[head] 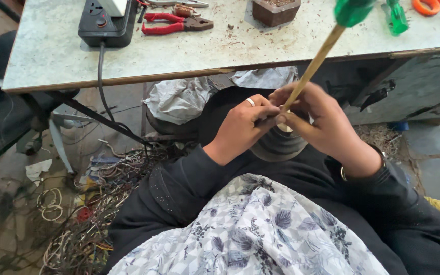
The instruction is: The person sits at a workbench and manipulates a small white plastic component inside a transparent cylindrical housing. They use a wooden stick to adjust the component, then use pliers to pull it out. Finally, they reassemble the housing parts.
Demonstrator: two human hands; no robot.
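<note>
Both hands (243,127) (317,119) grip clamped on round grey part (278,145); wooden stick (314,63), green-tipped.

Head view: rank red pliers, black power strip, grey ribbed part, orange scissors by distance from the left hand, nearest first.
From the left hand:
1. Grey ribbed part, right beside it, in the lap under both hands.
2. Red pliers, up on the table, slightly left.
3. Black power strip, table's left end.
4. Orange scissors, table's far right corner.
</note>
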